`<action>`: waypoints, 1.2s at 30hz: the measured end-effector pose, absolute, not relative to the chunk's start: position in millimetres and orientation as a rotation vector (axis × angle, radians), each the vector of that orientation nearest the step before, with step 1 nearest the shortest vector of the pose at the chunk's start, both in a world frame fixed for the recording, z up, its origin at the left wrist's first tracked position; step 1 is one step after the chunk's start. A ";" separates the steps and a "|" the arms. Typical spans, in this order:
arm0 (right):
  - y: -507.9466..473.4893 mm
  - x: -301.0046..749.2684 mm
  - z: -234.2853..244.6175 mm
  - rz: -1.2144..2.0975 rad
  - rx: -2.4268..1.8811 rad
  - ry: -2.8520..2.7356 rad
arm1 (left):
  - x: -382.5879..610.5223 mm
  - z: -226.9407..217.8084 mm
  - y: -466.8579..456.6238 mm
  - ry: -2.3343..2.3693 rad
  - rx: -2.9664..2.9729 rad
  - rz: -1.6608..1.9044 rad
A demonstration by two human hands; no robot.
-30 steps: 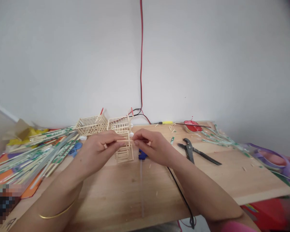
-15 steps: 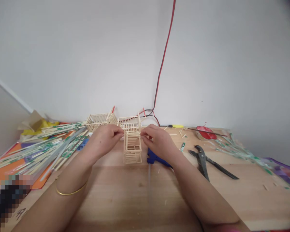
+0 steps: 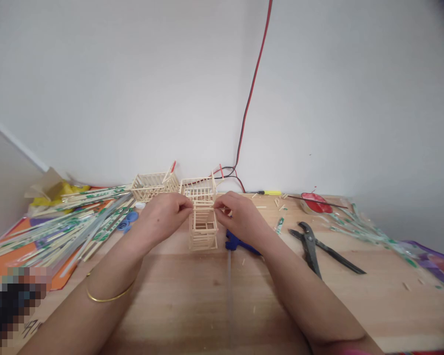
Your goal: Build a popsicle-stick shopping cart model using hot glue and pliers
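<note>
A small tower of thin wooden sticks [image 3: 203, 229] stands upright on the wooden board [image 3: 214, 301]. My left hand [image 3: 164, 215] pinches the left end of a thin stick [image 3: 203, 207] lying across the tower's top. My right hand [image 3: 240, 218] pinches the stick's right end. Both hands have their fingers closed, on either side of the tower top. A gold bangle sits on my left wrist.
Two more stick frames [image 3: 153, 185] stand behind by the wall. A pile of wrapped sticks [image 3: 59, 229] lies at left. A blue glue gun [image 3: 239, 244] lies behind my right hand, black pliers [image 3: 318, 249] at right, a red tape roll [image 3: 314, 203] beyond. A red-black wire [image 3: 251, 93] hangs down the wall.
Both hands carried the thin stick forward and lowered it onto the top of the tower. The camera view shifted, so the board and wire sit further right.
</note>
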State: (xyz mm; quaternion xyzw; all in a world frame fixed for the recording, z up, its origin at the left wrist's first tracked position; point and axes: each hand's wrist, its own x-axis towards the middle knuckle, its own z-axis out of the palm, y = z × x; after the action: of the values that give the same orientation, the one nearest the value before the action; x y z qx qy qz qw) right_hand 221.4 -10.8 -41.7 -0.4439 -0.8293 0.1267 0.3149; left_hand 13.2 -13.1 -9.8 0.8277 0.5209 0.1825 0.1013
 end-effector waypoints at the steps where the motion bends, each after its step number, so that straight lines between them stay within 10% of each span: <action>1: -10.3 221.7 -42.2 0.336 -1.165 -2.183 | 13.4 -11.1 -12.4 1.543 2.449 0.533; 36: -28.6 222.2 -20.2 0.249 -1.059 -2.172 | 25.8 0.0 -43.2 1.409 2.647 0.905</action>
State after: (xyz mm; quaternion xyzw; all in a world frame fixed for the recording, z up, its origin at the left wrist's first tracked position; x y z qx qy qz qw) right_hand 222.2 -28.6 -20.2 -0.4086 -0.8380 0.0961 0.3487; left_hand 25.8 -43.2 0.0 0.8451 0.4498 0.2890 0.0044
